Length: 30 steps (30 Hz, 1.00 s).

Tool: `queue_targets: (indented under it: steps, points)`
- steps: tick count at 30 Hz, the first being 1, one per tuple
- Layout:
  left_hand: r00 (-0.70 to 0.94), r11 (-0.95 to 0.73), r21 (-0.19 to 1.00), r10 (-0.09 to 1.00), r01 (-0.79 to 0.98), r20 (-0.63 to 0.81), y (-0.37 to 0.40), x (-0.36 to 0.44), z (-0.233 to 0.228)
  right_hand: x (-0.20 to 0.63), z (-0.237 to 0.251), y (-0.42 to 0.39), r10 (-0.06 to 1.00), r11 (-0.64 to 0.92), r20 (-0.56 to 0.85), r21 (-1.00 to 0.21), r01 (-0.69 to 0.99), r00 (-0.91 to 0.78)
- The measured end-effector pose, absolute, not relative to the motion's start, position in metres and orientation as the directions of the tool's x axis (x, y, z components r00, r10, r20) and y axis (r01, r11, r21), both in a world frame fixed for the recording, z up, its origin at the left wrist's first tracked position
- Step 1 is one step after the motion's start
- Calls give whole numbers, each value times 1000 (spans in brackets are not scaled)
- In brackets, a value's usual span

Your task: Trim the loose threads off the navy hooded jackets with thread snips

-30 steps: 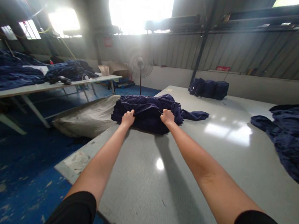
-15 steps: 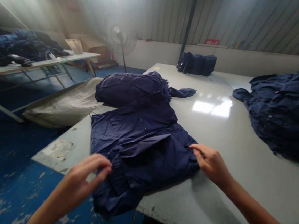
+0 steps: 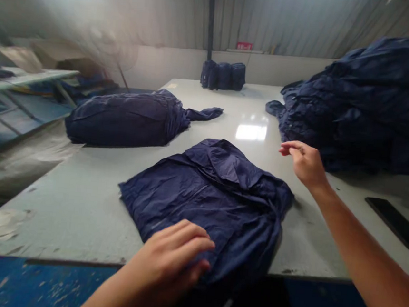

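Note:
A crumpled navy garment [image 3: 208, 197] lies on the grey table [image 3: 79, 195] at its near edge, part of it hanging over. My left hand [image 3: 170, 260] rests on the garment's near edge, fingers curled loosely on the cloth. My right hand [image 3: 306, 163] hovers above the table to the garment's right, fingers half bent, holding nothing. It is between the garment and a big heap of navy garments [image 3: 366, 105].
A bundled navy pile [image 3: 125, 118] lies at the table's left. Folded navy stacks [image 3: 223, 75] stand at the far end. A black phone [image 3: 395, 223] lies at the right. A pale sack [image 3: 14, 160] leans beside the table; another table [image 3: 25, 78] stands left.
Both hands pulled one garment off the bundle toward the near edge. The right hand has let go and lifted to the right; the view swung right.

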State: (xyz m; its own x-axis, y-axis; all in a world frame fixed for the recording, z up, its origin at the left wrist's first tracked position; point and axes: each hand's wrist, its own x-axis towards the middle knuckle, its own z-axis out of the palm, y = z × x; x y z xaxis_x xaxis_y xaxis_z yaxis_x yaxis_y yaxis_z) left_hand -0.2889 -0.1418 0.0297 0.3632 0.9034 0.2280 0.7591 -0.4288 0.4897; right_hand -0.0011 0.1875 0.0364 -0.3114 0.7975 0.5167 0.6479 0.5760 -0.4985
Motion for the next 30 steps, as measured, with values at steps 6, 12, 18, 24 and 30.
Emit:
queue_targets:
  steps: [6, 12, 18, 24, 30]
  points:
    - [242, -288, 241, 949, 927, 204, -85, -321, -27, 60, -33, 22, 775, 629, 292, -446, 638, -560]
    - [205, -202, 119, 979, 972, -11, -48, -325, -68, 50, -92, 48, 761, 614, 100, -433, 661, -641]
    - [161, -170, 81, 981, 982, 108, 46, -350, -67, 12, -60, 188, 761, 592, 143, -553, 587, -633]
    - [260, -317, 149, 914, 937, 311, 56, -276, -38, 27, -24, 200, 873, 481, 288, -639, 601, -393]
    - [623, -681, 203, 729, 704, 283, 52, -158, -38, 96, -27, 122, 927, 366, 191, -652, 664, -323]
